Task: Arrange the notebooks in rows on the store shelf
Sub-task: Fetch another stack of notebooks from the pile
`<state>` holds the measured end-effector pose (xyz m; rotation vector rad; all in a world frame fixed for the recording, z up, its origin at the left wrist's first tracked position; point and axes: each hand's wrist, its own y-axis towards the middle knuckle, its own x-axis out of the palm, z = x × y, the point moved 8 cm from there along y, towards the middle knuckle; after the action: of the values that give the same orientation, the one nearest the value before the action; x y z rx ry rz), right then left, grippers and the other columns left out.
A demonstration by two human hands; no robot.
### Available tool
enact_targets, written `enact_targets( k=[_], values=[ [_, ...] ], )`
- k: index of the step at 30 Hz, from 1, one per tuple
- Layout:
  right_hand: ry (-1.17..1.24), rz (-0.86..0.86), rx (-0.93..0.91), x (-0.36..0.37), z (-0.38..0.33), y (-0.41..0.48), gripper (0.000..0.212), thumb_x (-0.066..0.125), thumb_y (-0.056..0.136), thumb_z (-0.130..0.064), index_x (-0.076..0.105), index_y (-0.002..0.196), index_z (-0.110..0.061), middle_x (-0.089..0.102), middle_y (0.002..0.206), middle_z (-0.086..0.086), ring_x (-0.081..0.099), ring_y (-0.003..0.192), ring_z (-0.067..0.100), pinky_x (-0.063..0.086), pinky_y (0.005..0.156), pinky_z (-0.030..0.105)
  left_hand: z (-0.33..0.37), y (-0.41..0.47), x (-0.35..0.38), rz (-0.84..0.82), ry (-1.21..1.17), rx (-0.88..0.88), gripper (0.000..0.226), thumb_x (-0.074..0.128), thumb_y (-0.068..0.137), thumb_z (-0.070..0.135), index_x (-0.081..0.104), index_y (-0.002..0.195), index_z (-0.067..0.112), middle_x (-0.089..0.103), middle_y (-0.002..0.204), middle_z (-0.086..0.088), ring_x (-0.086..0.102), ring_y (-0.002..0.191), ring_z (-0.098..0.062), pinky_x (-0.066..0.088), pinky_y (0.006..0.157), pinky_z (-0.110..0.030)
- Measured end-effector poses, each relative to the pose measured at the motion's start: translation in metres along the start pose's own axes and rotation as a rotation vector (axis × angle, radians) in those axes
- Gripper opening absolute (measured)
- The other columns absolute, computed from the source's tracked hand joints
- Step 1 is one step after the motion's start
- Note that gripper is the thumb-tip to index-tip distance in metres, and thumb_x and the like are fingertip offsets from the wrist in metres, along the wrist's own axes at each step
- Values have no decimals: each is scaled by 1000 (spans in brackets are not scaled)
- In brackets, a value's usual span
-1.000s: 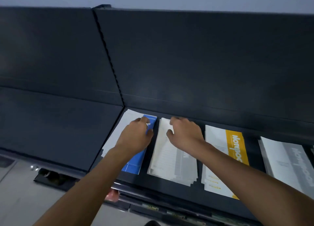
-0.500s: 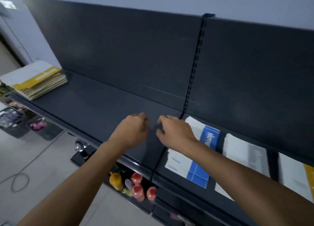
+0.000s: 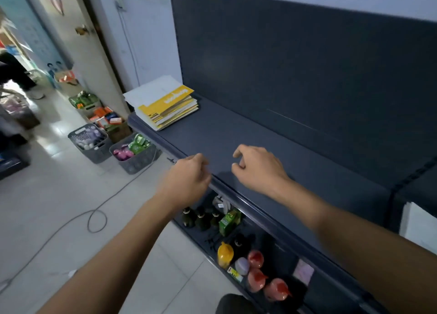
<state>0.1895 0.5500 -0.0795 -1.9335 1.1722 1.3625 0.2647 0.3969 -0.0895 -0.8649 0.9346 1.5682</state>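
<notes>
Head view: one long dark shelf [image 3: 236, 134].
Notebook stack [image 3: 163, 101]: lying flat at the shelf's end by the doorway, with a yellow-and-white cover on top.
Left hand [image 3: 186, 179]: at the shelf's front lip, fingers loosely curled and holding nothing. It is blurred, so contact is unclear.
Right hand [image 3: 257, 169]: over the shelf's bare deck, fingers loosely bent and empty.
Baskets [image 3: 134, 157]: on the floor beside the shelf.
</notes>
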Motion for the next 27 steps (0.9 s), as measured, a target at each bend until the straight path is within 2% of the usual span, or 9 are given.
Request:
enact_targets(
  k=[3, 7, 10, 20, 27],
  values=[
    [-7, -12, -25, 18, -30, 32, 25, 55, 93, -36, 60, 115, -26, 63, 96, -12, 62, 88, 17, 47, 72, 34, -42, 9, -19, 46, -18, -44, 25, 50, 97, 27, 60, 117, 17, 66, 105, 1, 63, 93, -17, 53, 81, -37],
    [-8, -34, -27, 38, -61, 80, 25, 55, 94, -37, 59, 116, -27, 63, 102, -10, 62, 92, 19, 52, 79, 38, -82, 32, -38, 65, -27, -50, 25, 50, 97, 25, 60, 118, 15, 66, 107, 1, 63, 94, -17, 53, 81, -36],
    [-4, -5, 1, 45, -74, 125, 24, 55, 94, -37, 59, 116, -27, 61, 105, -9, 62, 91, 20, 51, 78, 38, -109, 67, -51, 52, -15, -19, 29, 51, 96, 26, 58, 122, 15, 66, 110, 0, 63, 96, -17, 54, 82, -38],
    [33, 34, 200, 72, -66, 261, 25, 51, 95, -35, 58, 117, -25, 62, 108, -9, 63, 96, 20, 50, 79, 36, -182, 226, -88, 43, 48, 114, 29, 49, 97, 30, 56, 125, 23, 66, 106, 8, 63, 96, -16, 51, 82, -38],
    [77, 34, 308, 90, -65, 294, 24, 54, 95, -33, 59, 116, -23, 62, 100, -9, 61, 90, 19, 53, 72, 35, -225, 282, -77, -36, 26, 179, 26, 53, 94, 28, 59, 119, 24, 66, 99, 12, 62, 85, -7, 51, 80, -34]
  ],
)
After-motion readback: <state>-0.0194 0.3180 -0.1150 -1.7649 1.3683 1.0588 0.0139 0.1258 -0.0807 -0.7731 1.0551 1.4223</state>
